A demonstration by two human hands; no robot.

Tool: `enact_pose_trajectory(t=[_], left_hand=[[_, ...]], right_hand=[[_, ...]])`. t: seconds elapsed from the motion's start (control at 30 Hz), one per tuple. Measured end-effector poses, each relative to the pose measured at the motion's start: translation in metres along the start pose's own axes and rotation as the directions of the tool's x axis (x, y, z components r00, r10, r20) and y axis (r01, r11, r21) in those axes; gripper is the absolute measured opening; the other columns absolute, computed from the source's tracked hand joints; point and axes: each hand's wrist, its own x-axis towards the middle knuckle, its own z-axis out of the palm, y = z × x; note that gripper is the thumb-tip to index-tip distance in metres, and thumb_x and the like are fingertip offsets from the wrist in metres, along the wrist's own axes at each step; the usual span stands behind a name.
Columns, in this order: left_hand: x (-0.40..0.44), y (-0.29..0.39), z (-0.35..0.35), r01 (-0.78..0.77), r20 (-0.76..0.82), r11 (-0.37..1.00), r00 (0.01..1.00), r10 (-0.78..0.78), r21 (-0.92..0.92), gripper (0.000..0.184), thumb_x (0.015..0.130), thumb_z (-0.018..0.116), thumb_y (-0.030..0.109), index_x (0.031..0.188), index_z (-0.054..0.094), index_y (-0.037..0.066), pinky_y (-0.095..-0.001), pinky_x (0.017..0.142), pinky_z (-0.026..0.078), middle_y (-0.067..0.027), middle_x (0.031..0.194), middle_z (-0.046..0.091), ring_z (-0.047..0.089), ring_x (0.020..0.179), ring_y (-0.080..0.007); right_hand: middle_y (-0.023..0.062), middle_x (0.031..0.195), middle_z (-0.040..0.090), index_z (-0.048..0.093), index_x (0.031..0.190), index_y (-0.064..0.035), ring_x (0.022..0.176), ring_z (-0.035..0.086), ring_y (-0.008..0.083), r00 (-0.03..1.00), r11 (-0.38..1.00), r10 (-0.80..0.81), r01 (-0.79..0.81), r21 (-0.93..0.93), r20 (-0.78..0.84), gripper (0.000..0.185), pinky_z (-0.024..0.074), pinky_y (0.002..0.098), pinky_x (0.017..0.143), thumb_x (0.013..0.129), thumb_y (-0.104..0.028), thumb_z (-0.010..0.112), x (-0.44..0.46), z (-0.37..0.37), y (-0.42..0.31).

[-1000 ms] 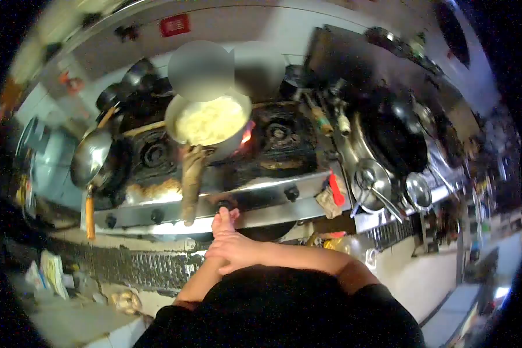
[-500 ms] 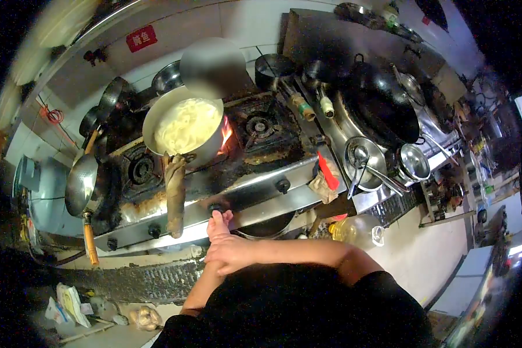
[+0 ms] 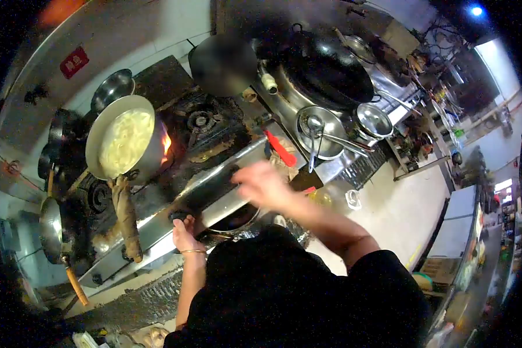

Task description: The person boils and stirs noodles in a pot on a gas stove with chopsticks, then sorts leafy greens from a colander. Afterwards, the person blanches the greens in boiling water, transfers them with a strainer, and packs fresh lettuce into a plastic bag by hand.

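My left hand (image 3: 184, 233) is at the stove's front panel, its fingers closed on a black control knob (image 3: 181, 215). My right hand (image 3: 262, 184) is raised over the panel's right part, blurred, with fingers apart and nothing visible in it. A deep pot (image 3: 126, 139) with pale, steaming food sits on a burner, flames showing at its right side. Its cloth-wrapped handle (image 3: 126, 220) points toward the front edge. Right of the pot is a bare burner (image 3: 200, 120). A red-handled item (image 3: 280, 149) lies on a cloth beyond my right hand.
A wok with a wooden handle (image 3: 75, 285) stands at the left. A large black wok (image 3: 330, 72) is at the back right. Before it are a metal bowl with ladles (image 3: 328, 124) and a smaller pan (image 3: 374, 120). An oil bottle (image 3: 330, 200) stands below the counter.
My right hand has let go of my left wrist and moved right over the panel. My left hand stays at the knob. The view has turned right, so the stove appears farther left and tilted.
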Motion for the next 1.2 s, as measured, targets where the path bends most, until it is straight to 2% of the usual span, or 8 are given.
enact_pose_trajectory(t=[0.17, 0.23, 0.33, 0.43, 0.6, 0.77, 0.9, 1.2], left_hand=[[0.008, -0.008, -0.007, -0.007, 0.001, 1.000, 1.000, 0.007, 0.009, 0.033, 0.088, 0.059, 0.033, 0.074, 0.049, 0.005, -0.0336, 0.078, 0.050, -0.0122, 0.079, 0.062, 0.060, 0.077, -0.0205], [0.008, -0.009, -0.011, -0.030, 0.022, 0.999, 0.999, 0.030, -0.019, 0.033, 0.088, 0.059, 0.032, 0.074, 0.049, 0.005, -0.0338, 0.078, 0.051, -0.0124, 0.079, 0.063, 0.061, 0.076, -0.0207], [0.009, -0.012, -0.010, -0.012, -0.061, 0.999, 0.998, 0.015, 0.039, 0.030, 0.089, 0.058, 0.032, 0.075, 0.051, 0.006, -0.0341, 0.077, 0.051, -0.0122, 0.079, 0.065, 0.063, 0.075, -0.0211], [0.005, -0.007, -0.007, -0.010, -0.077, 0.998, 0.997, 0.014, 0.058, 0.028, 0.090, 0.056, 0.030, 0.076, 0.052, 0.005, -0.0325, 0.075, 0.050, -0.0128, 0.079, 0.065, 0.063, 0.073, -0.0202], [0.008, -0.010, -0.011, -0.024, -0.059, 0.999, 0.998, 0.022, -0.034, 0.026, 0.089, 0.059, 0.027, 0.076, 0.053, 0.005, -0.0325, 0.074, 0.050, -0.0102, 0.077, 0.064, 0.063, 0.073, -0.0193], [0.011, -0.014, -0.011, -0.041, -0.056, 0.998, 0.998, 0.038, -0.057, 0.027, 0.090, 0.057, 0.025, 0.073, 0.050, 0.006, -0.0315, 0.072, 0.050, -0.0097, 0.076, 0.063, 0.063, 0.073, -0.0192], [0.006, -0.006, -0.004, -0.013, -0.088, 1.000, 0.996, 0.013, -0.001, 0.027, 0.091, 0.056, 0.025, 0.074, 0.050, 0.005, -0.0285, 0.069, 0.050, -0.0102, 0.076, 0.064, 0.064, 0.071, -0.0176], [0.019, -0.026, -0.016, -0.084, -0.049, 0.996, 0.995, 0.083, -0.017, 0.028, 0.091, 0.055, 0.028, 0.076, 0.052, 0.004, -0.0271, 0.071, 0.049, -0.0104, 0.078, 0.066, 0.063, 0.072, -0.0160]], right_hand=[[0.0140, 0.096, 0.065, 0.067, 0.095, -0.0081, 0.093, 0.059, 0.0321, 0.763, 0.662, 0.640, -0.609, -0.437, -0.093, 0.025, 0.0461, 0.0401, 0.083, 0.081, -0.026, 0.057, -0.069, -0.093, 0.123], [0.0117, 0.115, 0.058, 0.048, 0.126, -0.0163, 0.107, 0.052, 0.0332, 0.501, 0.356, 0.865, -0.578, -0.734, 0.024, 0.048, 0.0402, 0.0430, 0.093, 0.079, -0.020, 0.055, -0.092, -0.101, 0.153], [0.0083, 0.134, 0.044, 0.029, 0.139, -0.0212, 0.128, 0.036, 0.0280, 0.529, 0.374, 0.841, -0.423, -0.826, 0.111, 0.061, 0.0152, 0.0552, 0.107, 0.081, -0.011, 0.043, -0.118, -0.094, 0.173], [0.0059, 0.136, 0.042, 0.028, 0.139, -0.0186, 0.129, 0.034, 0.0258, 0.588, 0.445, 0.788, -0.343, -0.827, 0.181, 0.069, 0.0093, 0.0562, 0.109, 0.078, -0.026, 0.059, -0.126, -0.084, 0.184], [0.0079, 0.097, 0.062, 0.058, 0.109, -0.0140, 0.105, 0.054, 0.0279, 0.801, 0.510, 0.596, -0.432, -0.744, -0.057, 0.030, 0.0336, 0.0468, 0.096, 0.079, -0.019, 0.058, -0.136, -0.091, 0.202], [0.0159, 0.091, 0.064, 0.062, 0.092, -0.0044, 0.085, 0.059, 0.0290, 0.570, 0.560, 0.595, -0.800, -0.217, -0.566, 0.024, 0.0449, 0.0375, 0.077, 0.090, -0.025, 0.049, -0.041, -0.148, 0.145], [0.0084, 0.090, 0.061, 0.059, 0.098, 0.0024, 0.083, 0.057, 0.0166, 0.639, 0.933, 0.360, -0.246, 0.263, -0.680, 0.033, 0.0445, 0.0277, 0.076, 0.095, -0.025, 0.041, 0.055, -0.154, 0.091], [0.0110, 0.098, 0.061, 0.061, 0.099, 0.0035, 0.086, 0.062, 0.0183, 0.973, 0.847, 0.099, 0.027, 0.530, -0.208, 0.015, 0.0485, 0.0274, 0.080, 0.089, -0.001, 0.051, 0.191, -0.062, -0.069]])
